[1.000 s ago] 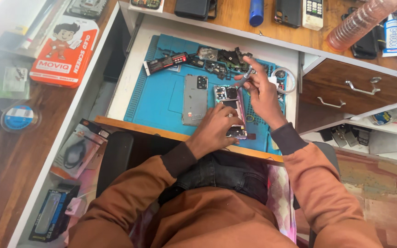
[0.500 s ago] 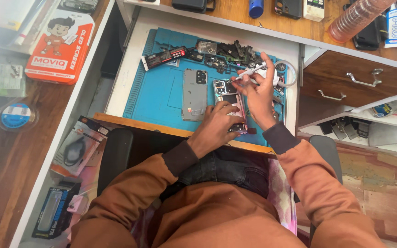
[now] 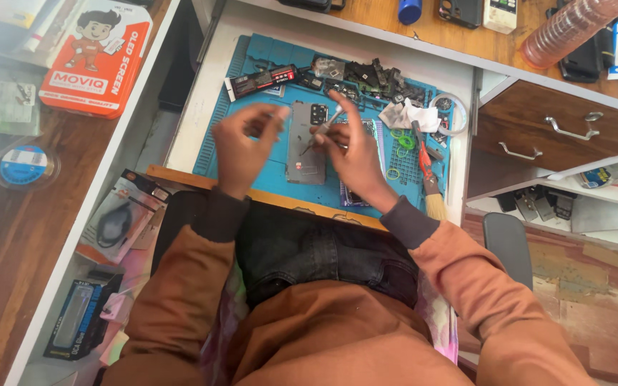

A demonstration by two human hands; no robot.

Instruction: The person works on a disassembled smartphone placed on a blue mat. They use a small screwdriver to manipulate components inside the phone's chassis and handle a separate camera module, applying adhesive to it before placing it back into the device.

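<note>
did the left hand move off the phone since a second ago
Yes. The left hand has lifted off the opened phone and shifted toward the left edge of the blue mat; earlier it rested on the phone.

A grey phone back cover (image 3: 305,143) is seen lying flat, its inner side up, on the blue work mat (image 3: 252,154), near the mat's front edge. A dark camera cut-out is found at its far end. Thin metal tweezers (image 3: 325,129) are held tilted just above the cover's right edge, their tip pointing down toward it. A second opened phone (image 3: 375,139) lies just right of the cover, largely hidden.
</note>
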